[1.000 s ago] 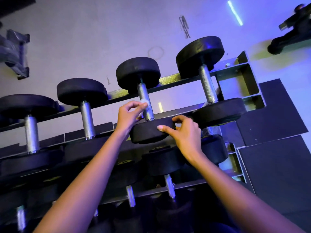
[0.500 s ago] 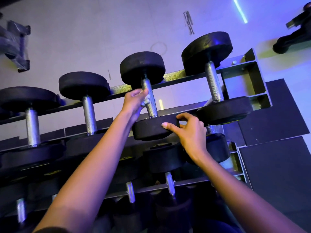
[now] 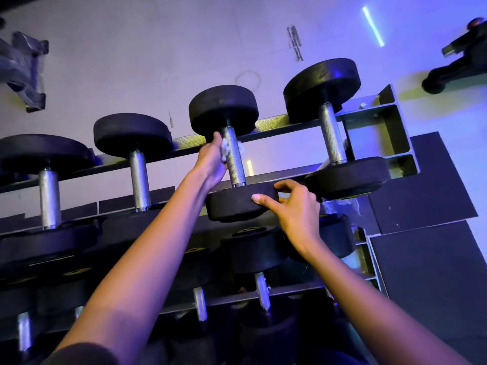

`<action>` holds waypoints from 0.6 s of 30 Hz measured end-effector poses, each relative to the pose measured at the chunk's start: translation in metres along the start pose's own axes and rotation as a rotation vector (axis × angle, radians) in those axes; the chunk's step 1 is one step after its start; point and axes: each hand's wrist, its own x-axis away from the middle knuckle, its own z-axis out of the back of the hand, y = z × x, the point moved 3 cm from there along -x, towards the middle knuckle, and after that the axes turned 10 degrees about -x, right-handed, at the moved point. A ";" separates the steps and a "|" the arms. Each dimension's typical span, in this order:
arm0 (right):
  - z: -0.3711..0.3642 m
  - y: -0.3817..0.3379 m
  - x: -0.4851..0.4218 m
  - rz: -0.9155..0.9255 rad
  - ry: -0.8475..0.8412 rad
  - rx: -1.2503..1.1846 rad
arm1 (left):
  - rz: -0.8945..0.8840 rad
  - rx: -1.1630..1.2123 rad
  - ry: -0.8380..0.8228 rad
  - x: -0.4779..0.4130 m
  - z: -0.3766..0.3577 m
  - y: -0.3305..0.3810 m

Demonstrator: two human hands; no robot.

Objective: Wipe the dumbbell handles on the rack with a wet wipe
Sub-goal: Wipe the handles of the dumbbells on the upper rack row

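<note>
- Dumbbell handle: your left hand curls the wet wipe round it, slid toward 12 o'clock.
- Your right hand, at 5 o'clock, still pinches the near head.

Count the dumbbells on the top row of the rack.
4, side by side: far-left dumbbell, second dumbbell, third dumbbell and far-right dumbbell. More may be hidden past the left edge.
</note>
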 end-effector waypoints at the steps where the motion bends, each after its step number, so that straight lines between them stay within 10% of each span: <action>1: 0.000 0.000 0.000 -0.002 -0.001 -0.003 | 0.041 -0.120 -0.068 0.006 0.007 -0.007; 5: 0.000 -0.002 0.001 0.009 -0.004 0.012 | 0.086 -0.520 -0.191 0.035 0.023 -0.007; 9: 0.002 -0.008 0.005 0.020 -0.019 0.014 | -0.005 -0.758 0.070 0.044 0.021 -0.005; 13: 0.006 -0.007 0.010 0.023 -0.110 -0.001 | -0.107 -0.788 0.319 0.068 0.007 0.000; 18: 0.028 -0.013 0.021 0.008 -0.167 -0.125 | -0.319 -0.494 0.186 0.100 -0.031 0.025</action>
